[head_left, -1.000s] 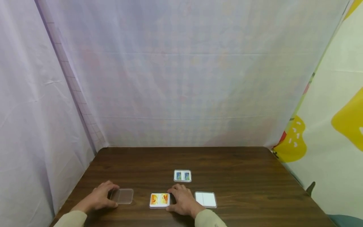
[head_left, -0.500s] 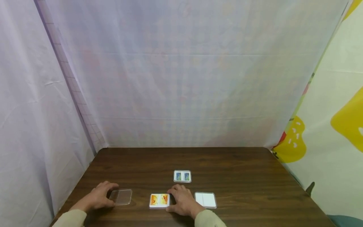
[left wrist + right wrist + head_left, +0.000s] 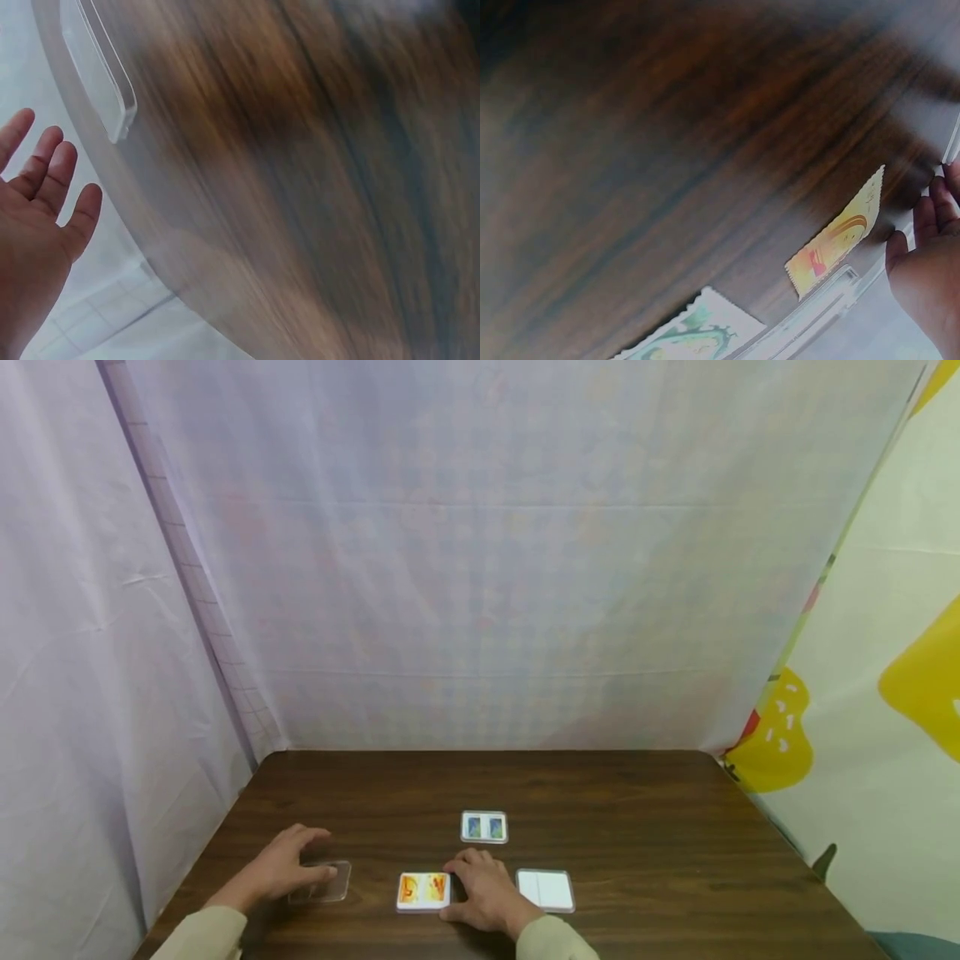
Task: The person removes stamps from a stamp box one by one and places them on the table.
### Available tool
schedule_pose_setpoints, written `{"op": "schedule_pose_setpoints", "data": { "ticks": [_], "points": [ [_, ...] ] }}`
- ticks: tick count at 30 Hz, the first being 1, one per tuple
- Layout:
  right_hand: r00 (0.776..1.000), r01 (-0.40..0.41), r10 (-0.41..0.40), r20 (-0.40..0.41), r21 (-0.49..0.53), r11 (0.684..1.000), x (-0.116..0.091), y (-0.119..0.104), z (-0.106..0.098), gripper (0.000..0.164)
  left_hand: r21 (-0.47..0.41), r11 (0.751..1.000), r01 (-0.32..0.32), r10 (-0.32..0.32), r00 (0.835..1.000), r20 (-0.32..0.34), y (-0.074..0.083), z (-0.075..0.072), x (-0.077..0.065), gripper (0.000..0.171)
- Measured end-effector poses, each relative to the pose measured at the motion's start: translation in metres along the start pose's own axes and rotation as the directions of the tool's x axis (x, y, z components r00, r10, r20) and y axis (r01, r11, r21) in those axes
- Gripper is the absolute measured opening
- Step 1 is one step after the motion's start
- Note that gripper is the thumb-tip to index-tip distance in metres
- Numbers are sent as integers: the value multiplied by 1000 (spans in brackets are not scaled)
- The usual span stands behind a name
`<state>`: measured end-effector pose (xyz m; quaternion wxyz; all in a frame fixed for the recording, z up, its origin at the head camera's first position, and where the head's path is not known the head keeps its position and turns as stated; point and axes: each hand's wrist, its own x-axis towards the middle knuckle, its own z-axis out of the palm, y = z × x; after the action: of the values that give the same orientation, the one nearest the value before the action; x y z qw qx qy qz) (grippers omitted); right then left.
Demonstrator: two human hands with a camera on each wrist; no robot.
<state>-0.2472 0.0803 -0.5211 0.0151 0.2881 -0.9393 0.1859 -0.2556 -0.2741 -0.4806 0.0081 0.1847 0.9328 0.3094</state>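
Observation:
In the head view, a clear flat case [image 3: 423, 892] holds two orange stamps on white. My right hand [image 3: 483, 890] grips its right side, thumb at the near corner and fingers at the far corner. To the left lies a clear plastic lid [image 3: 337, 887]. My left hand [image 3: 283, 865] hovers over the lid with fingers spread, its thumb overlapping the lid in this view. In the left wrist view, the left hand [image 3: 46, 202] appears loosely open, apart from the lid [image 3: 103, 79]. Fingers of my right hand [image 3: 934, 240] show in the right wrist view.
A case with two blue-green stamps [image 3: 484, 827] lies farther back, and a case with a white insert [image 3: 546, 891] lies right of my right hand. The right wrist view shows a loose orange stamp [image 3: 840, 236] and a green one [image 3: 697, 334] on the brown table [image 3: 637, 827].
My left hand has come off the edge of the clear lid, rising and shifting right over it. The lid has moved slightly. My right hand stays at the orange stamp case.

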Motion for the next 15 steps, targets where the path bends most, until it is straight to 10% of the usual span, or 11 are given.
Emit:
{"op": "schedule_pose_setpoints", "data": {
  "ticks": [15],
  "points": [
    [999,-19,19,26,10,1000,-1,-3,-5,57,-27,998,-61,61,998,-16,25,17,20,57]
  ]
}}
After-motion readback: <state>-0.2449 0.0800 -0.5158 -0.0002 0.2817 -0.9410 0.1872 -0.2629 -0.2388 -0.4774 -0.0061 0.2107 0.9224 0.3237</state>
